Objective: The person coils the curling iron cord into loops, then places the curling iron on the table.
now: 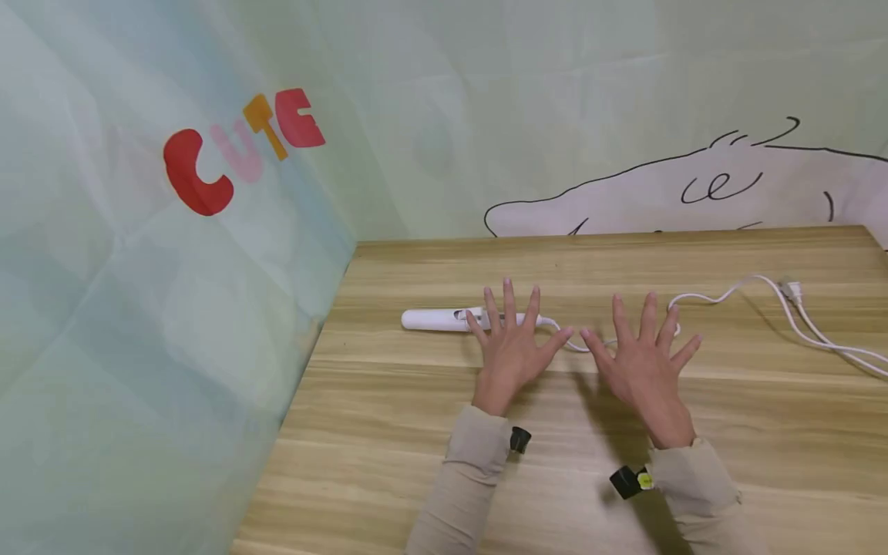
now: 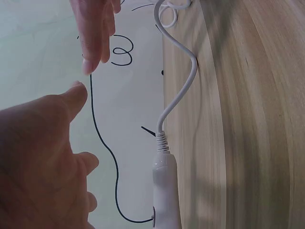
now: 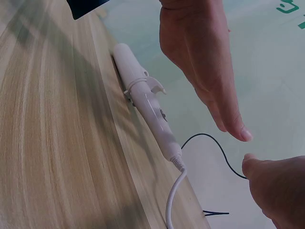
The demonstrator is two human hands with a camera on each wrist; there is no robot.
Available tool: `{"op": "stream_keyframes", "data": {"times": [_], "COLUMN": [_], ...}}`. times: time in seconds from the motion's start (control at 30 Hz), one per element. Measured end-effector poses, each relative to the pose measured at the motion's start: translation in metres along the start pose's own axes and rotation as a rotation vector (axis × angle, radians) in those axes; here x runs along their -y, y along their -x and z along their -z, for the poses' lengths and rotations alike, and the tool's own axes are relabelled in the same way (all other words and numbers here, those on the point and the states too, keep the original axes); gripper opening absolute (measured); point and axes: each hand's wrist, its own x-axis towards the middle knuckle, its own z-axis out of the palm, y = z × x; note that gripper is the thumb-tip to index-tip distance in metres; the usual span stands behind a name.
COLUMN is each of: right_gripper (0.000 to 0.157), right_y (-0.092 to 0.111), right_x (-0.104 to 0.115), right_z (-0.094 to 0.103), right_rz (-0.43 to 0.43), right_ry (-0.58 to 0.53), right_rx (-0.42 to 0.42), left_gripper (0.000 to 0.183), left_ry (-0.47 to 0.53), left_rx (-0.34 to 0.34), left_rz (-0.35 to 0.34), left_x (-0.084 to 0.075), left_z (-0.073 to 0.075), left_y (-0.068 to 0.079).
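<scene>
Both hands are spread with straight fingers and hold nothing. In the head view, my left hand (image 1: 512,358) is held over the handle end of a white corded hair iron (image 1: 432,320), hiding part of it. My right hand (image 1: 644,370) is to the right, over the iron's white cord (image 1: 714,298), with its thumb near the left thumb. The wrist views show the hands raised above the tabletop, apart from the iron. In the right wrist view the iron (image 3: 148,105) lies on the table with a ring and a small lever around its body.
The cord runs right across the wooden table (image 1: 555,478) to a plug (image 1: 791,291) and a loose loop near the right edge. A pale curtain with the letters CUTE (image 1: 298,119) hangs at the left, and a line drawing (image 1: 624,196) shows on the back one.
</scene>
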Motion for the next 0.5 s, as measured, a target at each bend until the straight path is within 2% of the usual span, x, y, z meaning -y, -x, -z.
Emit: {"op": "stream_keyframes", "data": {"times": [0.5], "right_gripper": [0.080], "right_y": [0.0001], "right_x": [0.0009], "right_z": [-0.0003], "right_rz": [0.006], "right_ry": [0.012], "right_rx": [-0.001], "left_gripper": [0.082], "left_ry": [0.007], "left_rx": [0.005], "left_rz": [-0.005], "left_x": [0.0000], "left_z": [0.0020], "left_y": [0.0008]}}
